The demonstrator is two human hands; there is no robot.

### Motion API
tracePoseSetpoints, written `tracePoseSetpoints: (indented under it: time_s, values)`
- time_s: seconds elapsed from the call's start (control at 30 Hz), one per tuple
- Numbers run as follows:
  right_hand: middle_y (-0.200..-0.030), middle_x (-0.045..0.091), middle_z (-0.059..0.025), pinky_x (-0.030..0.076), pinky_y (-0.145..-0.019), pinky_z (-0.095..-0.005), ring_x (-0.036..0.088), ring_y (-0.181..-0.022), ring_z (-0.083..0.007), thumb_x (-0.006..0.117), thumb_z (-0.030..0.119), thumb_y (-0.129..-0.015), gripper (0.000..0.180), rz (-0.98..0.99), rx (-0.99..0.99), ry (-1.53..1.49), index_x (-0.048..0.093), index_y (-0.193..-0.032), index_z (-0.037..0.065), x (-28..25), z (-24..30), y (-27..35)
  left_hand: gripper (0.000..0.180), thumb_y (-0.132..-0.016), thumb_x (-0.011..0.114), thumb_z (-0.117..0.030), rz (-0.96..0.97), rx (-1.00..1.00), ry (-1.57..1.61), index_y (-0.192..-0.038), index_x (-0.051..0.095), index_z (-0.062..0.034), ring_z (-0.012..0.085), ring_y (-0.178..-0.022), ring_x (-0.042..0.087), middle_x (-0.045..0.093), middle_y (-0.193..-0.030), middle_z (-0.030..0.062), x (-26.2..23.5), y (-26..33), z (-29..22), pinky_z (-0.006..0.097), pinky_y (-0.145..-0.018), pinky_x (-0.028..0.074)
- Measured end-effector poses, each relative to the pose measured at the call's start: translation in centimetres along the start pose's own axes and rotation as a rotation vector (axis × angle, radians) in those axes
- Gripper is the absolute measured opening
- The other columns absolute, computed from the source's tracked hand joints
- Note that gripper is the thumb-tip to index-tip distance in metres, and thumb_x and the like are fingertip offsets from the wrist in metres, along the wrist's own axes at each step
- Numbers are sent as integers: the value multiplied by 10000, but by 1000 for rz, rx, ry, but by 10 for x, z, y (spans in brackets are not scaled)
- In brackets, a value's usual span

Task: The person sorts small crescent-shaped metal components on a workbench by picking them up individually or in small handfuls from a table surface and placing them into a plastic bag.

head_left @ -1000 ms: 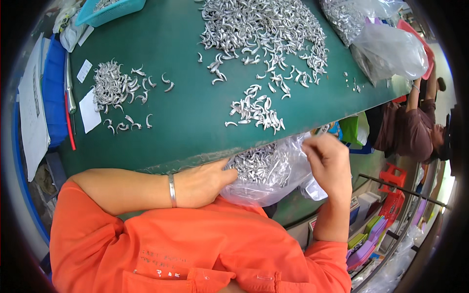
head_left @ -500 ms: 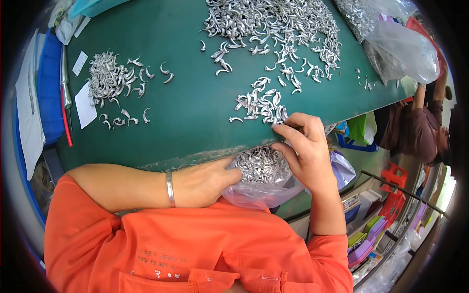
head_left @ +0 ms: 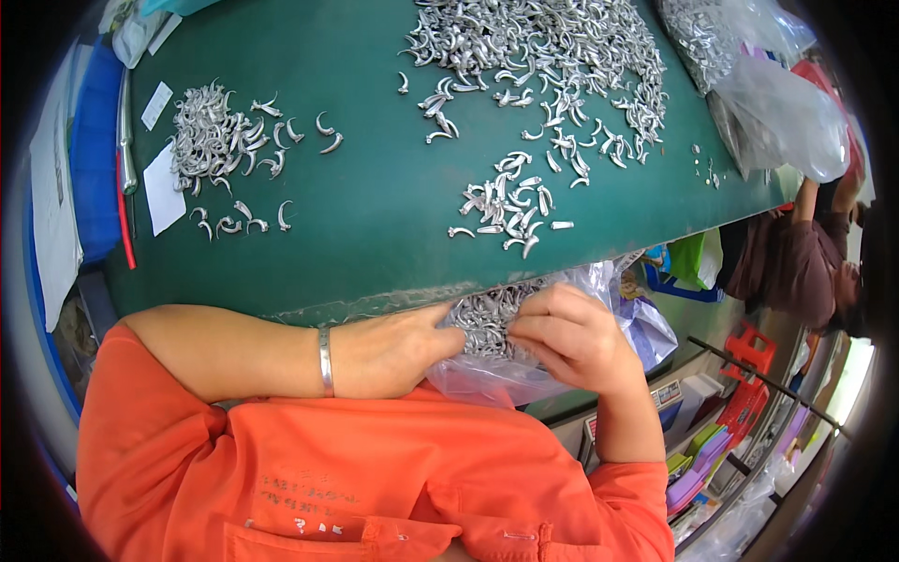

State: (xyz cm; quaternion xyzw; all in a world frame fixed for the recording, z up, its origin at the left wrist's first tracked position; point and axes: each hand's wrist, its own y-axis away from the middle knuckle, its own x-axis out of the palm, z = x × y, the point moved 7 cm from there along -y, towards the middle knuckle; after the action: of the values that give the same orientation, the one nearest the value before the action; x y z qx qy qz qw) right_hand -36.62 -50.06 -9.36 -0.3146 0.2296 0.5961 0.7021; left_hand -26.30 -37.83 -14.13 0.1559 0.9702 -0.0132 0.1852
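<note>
At the table's near edge, a clear plastic bag gapes open, full of small curved silver metal pieces. My left hand is closed on the left side of the bag's mouth. Over the right side of the opening, my right hand has its fingers drawn together, tips at the pieces; whatever they hold is hidden. Just beyond the bag, a small loose cluster of such pieces lies on the green tabletop.
A large heap of the same pieces covers the far middle, and a smaller pile lies at left beside white paper slips. Filled plastic bags stand far right. A blue bin borders the left. Another person is beyond the table.
My right hand has drawn back from the small cluster on the tabletop to the bag's mouth. My left hand stays at the bag. The view has shifted slightly.
</note>
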Motion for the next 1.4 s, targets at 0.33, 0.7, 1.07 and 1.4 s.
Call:
tracePoseSetpoints:
  time_s: [0.33,0.7,1.07,1.4]
  values:
    - [-1034,634,-127,510,-815,-414,598,-959,-329,709,-17,-725,252,3,-96,27,675,-974,2,-4,6,-16,189,-753,583,28,-56,77,-100,-941,568,36,491,-1026,542,467,-1194,328,-2,1,-4,480,-864,478]
    - [-927,620,-124,486,-710,-382,591,-842,-303,730,-26,-750,209,-337,63,239,670,-947,13,-22,-18,-32,149,-754,598,44,41,-5,-17,-895,549,45,549,-1134,498,352,-1370,405,1,2,1,473,-953,465]
    - [-1072,645,-118,497,-830,-401,596,-981,-330,716,5,-733,334,-227,-13,318,676,-1063,25,-18,6,-58,144,-735,602,54,-1,25,-33,-873,561,50,510,-1058,530,435,-1242,360,-1,1,-4,460,-890,484]
    - [-1014,629,-118,494,-808,-409,590,-935,-312,726,-24,-691,340,152,-9,-234,683,-1024,28,5,7,-28,153,-755,595,47,-89,113,-68,-907,582,35,459,-946,563,490,-1109,294,1,4,-2,467,-817,487]
